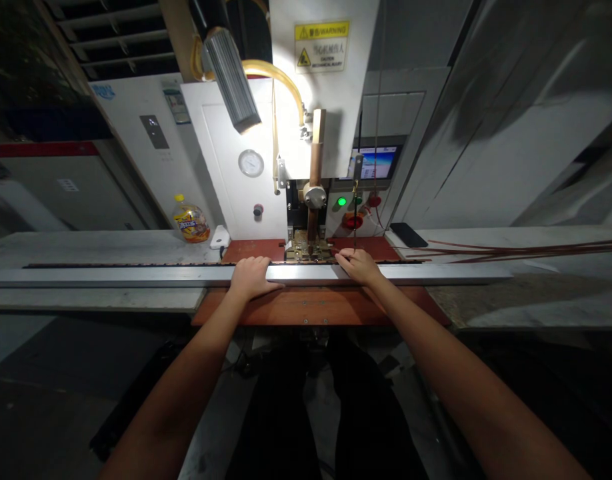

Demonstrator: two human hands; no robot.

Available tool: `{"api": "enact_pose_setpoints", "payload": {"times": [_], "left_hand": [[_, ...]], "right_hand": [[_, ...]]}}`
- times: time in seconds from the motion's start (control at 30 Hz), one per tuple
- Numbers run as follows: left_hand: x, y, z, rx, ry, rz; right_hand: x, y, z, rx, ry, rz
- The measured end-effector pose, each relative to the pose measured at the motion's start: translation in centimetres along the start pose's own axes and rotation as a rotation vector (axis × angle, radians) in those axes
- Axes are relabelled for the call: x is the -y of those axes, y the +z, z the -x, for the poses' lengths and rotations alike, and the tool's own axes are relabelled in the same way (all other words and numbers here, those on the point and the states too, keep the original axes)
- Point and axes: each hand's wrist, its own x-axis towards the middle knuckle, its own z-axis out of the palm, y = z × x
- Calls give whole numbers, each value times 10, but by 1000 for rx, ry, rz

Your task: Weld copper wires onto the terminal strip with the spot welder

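Note:
A long grey metal bar [136,275] lies across the bench in front of a spot-welding machine. My left hand [252,277] rests on top of the bar, fingers curled over its far edge. My right hand [359,265] lies on the bar just right of the welder's copper electrode [314,230], fingers bent around thin copper-coloured rods [511,251] that stretch off to the right. Small brass fixtures [306,252] sit under the electrode between my hands.
The welder's white body carries a pressure gauge [251,163], a green lit button [341,201], red buttons and a small screen [375,162]. A yellow-capped bottle [190,221] stands at the left, a black phone [409,234] at the right. My legs are under the red-brown plate [311,305].

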Motion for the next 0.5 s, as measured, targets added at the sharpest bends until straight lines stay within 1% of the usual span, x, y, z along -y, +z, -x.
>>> {"api": "enact_pose_setpoints", "payload": {"times": [0.5], "left_hand": [[-4, 3, -2, -1, -2, 22]], "right_hand": [[-6, -2, 2, -27, 0, -40]]}}
